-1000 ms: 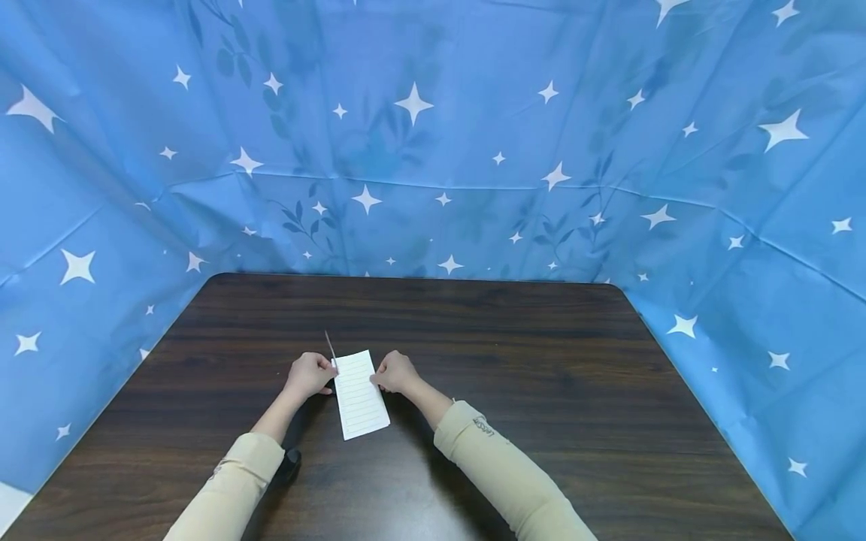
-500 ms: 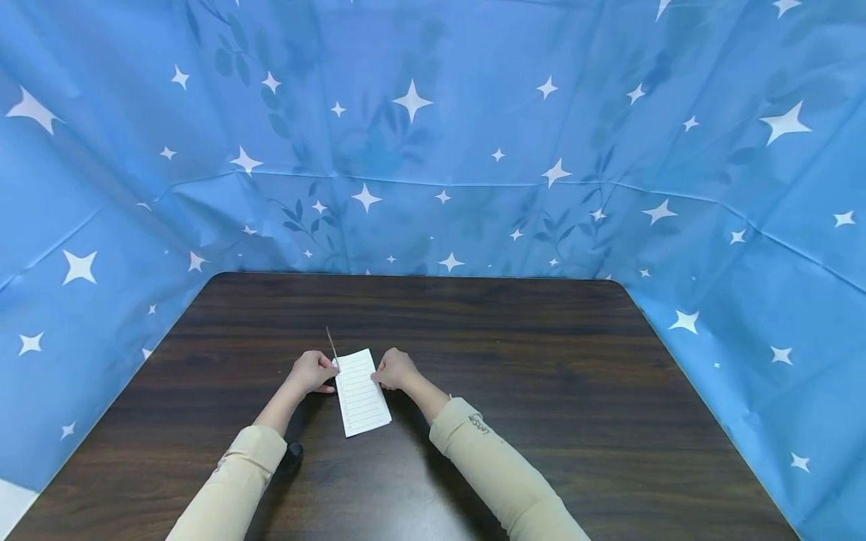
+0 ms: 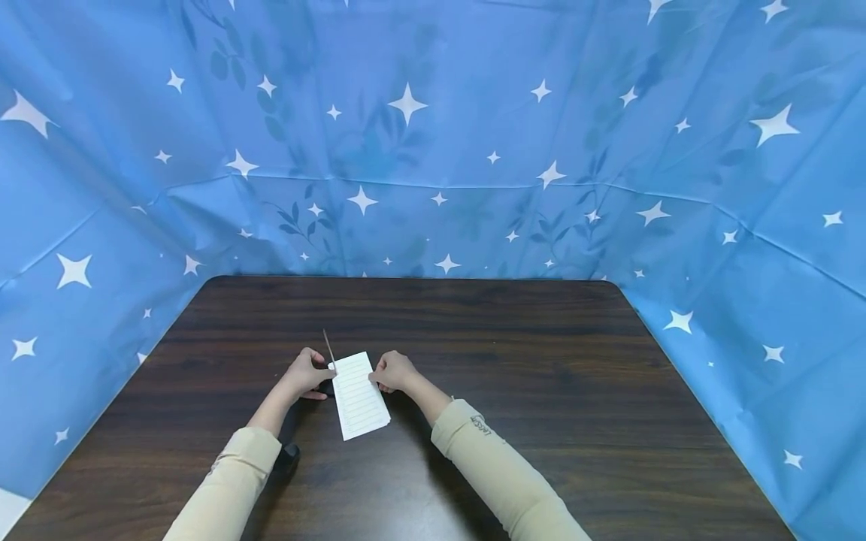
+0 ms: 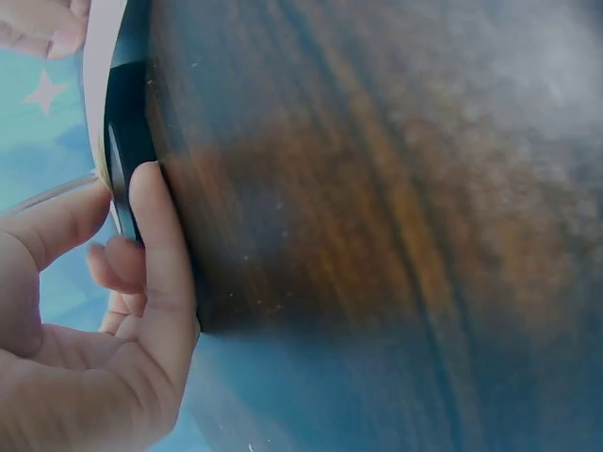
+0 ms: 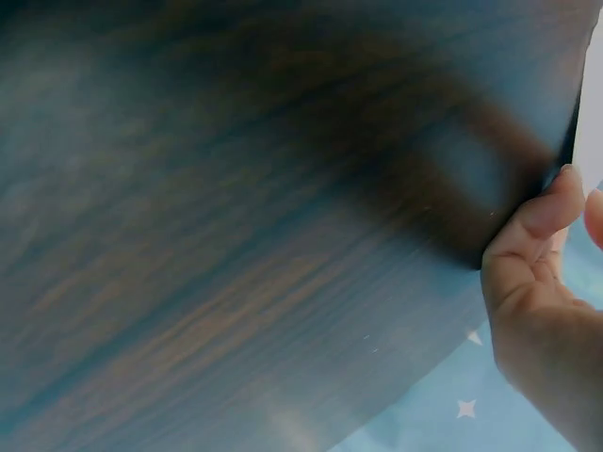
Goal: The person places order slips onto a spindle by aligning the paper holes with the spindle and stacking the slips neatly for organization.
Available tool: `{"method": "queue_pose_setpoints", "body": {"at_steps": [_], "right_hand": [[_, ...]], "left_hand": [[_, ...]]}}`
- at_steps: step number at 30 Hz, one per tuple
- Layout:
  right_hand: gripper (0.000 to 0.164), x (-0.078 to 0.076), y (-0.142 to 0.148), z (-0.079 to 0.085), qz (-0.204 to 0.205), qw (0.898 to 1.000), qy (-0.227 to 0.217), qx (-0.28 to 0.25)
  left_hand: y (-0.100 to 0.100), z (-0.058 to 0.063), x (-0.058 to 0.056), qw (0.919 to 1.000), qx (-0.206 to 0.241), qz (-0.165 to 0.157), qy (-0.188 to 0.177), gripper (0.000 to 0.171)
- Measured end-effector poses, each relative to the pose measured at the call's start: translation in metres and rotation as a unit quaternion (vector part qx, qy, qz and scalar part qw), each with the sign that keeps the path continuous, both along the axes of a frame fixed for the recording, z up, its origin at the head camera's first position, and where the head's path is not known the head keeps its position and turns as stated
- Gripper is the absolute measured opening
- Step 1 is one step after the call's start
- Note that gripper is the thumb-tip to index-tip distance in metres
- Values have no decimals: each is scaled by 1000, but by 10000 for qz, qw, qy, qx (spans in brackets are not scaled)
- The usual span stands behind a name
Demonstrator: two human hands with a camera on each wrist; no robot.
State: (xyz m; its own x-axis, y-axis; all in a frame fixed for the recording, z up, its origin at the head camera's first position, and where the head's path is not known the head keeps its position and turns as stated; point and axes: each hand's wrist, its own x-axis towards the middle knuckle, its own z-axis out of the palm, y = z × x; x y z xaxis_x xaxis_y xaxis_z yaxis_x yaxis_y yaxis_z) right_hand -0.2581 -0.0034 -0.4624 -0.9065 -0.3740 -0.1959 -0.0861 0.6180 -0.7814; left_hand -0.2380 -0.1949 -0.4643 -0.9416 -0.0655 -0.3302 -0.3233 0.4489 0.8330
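A small white sheet of lined paper [image 3: 360, 398] is held at a tilt over the dark table. A second edge shows at its lower right corner. My left hand [image 3: 302, 376] pinches its upper left edge, thumb on top. Beneath that edge is a black, flat-sided thing [image 4: 130, 151], with the left fingers against it; its kind is unclear. A thin brownish strip [image 3: 328, 348] sticks up past the paper's top left corner. On the other side, my right hand [image 3: 397, 372] holds the right edge, its fingers curled underneath. In the right wrist view, the paper [image 5: 590, 122] is mostly cut off.
The dark wood table [image 3: 541, 391] stretches around both hands. Behind it hangs a blue cloth [image 3: 433, 135] with white stars. A black rounded thing [image 3: 289, 457] sits at the left wrist.
The left fingers have spread a little, moving slightly left of the paper, while the thumb stays on its edge. The black thing beneath shows more. The right hand and paper hardly move.
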Motion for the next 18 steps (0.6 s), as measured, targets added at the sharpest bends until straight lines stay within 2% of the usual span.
{"method": "queue_pose_setpoints", "body": {"at_steps": [4, 8, 11, 15, 18], "right_hand": [[17, -3, 3, -5, 173, 9987, -162, -453], [17, -5, 7, -9, 477, 9939, -398, -914], [19, -6, 13, -10, 546, 9917, -502, -1047], [19, -5, 24, -7, 648, 9930, -317, -935], [18, -6, 38, -1, 826, 9936, -16, -768]], "left_hand": [[-6, -1, 0, 10000, 30, 90, 29, 36], [-12, -2, 3, 9996, -87, 223, 124, 31], [-14, -2, 7, 9988, -246, 335, 245, 26], [-19, 1, 15, 9959, -591, 427, 543, 22], [-22, 7, 22, 9920, -900, 301, 837, 21]]}}
